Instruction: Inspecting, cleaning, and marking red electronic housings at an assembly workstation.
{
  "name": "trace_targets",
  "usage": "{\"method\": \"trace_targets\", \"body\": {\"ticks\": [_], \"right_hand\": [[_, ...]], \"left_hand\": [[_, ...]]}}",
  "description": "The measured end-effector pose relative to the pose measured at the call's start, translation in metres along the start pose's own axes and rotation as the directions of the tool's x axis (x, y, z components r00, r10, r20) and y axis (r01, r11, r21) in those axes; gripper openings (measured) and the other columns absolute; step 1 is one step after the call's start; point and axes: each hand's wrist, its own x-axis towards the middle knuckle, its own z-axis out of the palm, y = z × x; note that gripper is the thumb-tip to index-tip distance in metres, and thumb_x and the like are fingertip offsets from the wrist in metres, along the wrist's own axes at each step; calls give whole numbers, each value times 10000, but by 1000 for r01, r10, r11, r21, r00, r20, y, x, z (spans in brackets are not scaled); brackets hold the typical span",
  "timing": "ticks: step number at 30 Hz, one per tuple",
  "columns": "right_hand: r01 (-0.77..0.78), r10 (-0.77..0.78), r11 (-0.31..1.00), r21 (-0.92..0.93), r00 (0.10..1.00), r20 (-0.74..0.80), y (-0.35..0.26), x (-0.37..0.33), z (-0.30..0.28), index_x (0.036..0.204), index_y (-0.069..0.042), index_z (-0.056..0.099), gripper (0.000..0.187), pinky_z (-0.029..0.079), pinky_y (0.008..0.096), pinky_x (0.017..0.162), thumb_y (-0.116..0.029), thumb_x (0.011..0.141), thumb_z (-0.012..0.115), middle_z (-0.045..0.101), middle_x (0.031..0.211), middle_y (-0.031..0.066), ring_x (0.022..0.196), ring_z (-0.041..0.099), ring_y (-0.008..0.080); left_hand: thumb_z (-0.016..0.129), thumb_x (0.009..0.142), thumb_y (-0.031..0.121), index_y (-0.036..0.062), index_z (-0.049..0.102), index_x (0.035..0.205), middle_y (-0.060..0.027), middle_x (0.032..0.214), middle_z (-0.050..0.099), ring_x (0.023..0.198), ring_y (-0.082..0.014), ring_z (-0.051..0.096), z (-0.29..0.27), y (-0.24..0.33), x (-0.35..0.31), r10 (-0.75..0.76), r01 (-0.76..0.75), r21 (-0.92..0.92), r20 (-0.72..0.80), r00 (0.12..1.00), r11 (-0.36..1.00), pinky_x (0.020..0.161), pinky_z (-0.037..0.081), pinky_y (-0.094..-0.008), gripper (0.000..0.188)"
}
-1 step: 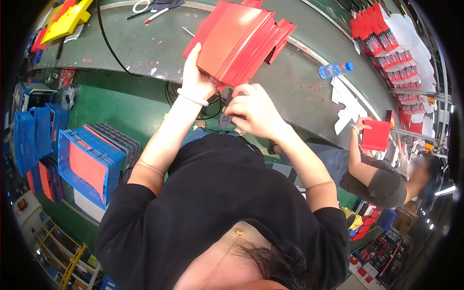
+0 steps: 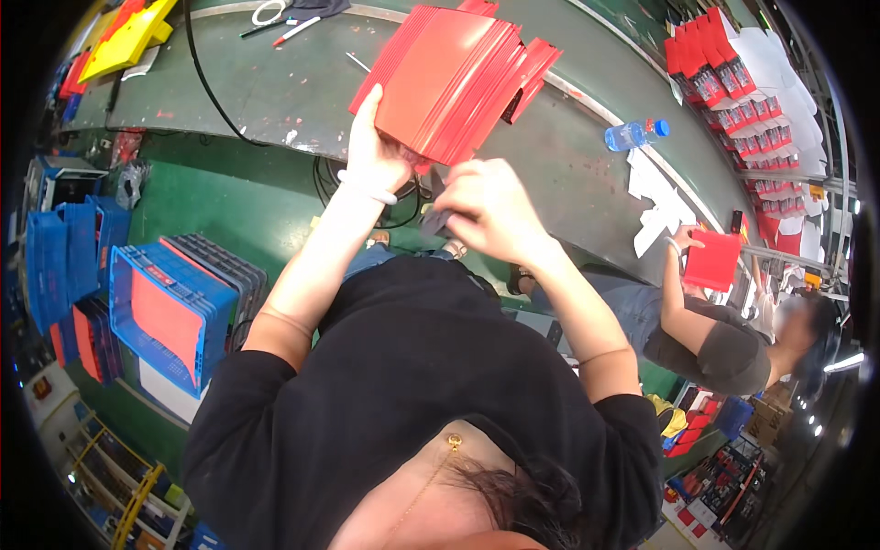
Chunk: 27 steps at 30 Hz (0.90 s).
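Note:
My left hand (image 2: 376, 151) grips the lower left edge of a red ribbed panel-like casing (image 2: 445, 78), its thumb lying along the side. The casing is tilted over the dark green workbench (image 2: 266, 82), and more red pieces (image 2: 534, 73) show behind its right side. Just below its lower right corner is my right hand (image 2: 486, 206), fingers curled and closed around a dark grey cloth (image 2: 434, 209). That cloth hangs beneath the fingers, partly hidden by them.
A blue-capped water bottle (image 2: 637, 135) and white paper pieces (image 2: 655, 202) lie on the bench to the right. Beyond them, a co-worker holds a red panel (image 2: 713, 259). Blue crates (image 2: 174, 312) stand at the left. A black cable (image 2: 206, 82) crosses the bench.
My right hand has shifted slightly right and down from the casing's lower edge, and more of the grey cloth shows. The casing in my left hand has barely moved.

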Motion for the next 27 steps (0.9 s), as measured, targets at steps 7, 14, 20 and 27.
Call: {"method": "trace_targets", "body": {"ticks": [7, 14, 20, 27], "right_hand": [[-137, 145, 989, 51, 872, -468, 24, 20, -19, 828, -87, 702, 139, 492, 360, 753, -57, 700, 745, 681, 776, 33, 808, 638, 231], [-54, -15, 984, -169, 924, -381, 7, 19, 21, 844, -135, 701, 148, 417, 394, 836, -142, 710, 762, 652, 848, -12, 930, 595, 235], [-80, 57, 996, 40, 913, 403, 21, -13, -9, 856, -96, 699, 124, 450, 374, 809, -95, 741, 746, 650, 853, 27, 847, 608, 227], [-548, 723, 690, 473, 502, -474, 108, -34, -50, 938, 10, 690, 80, 509, 240, 703, -26, 869, 711, 668, 929, 37, 806, 631, 86]], "left_hand": [[512, 985, 448, 62, 511, 1361, -124, 1321, 594, 1197, -297, 583, 0, -5, 1, 5, -6, -18, -42, 999, 1000, 1032, 468, -487, 539], [541, 978, 414, 66, 533, 1336, -120, 1312, 601, 1190, -299, 584, 2, -2, 5, 36, -39, -35, -62, 997, 999, 1030, 465, -486, 499], [634, 946, 318, 50, 551, 1298, -93, 1280, 615, 1159, -232, 599, 0, -8, -5, 138, -137, 38, -46, 989, 990, 998, 484, -413, 450], [866, 715, 100, -20, 512, 1295, -130, 1223, 623, 1118, -189, 603, -9, 9, -24, 383, -561, 714, 421, 822, 420, 981, 493, -353, 690]]}}
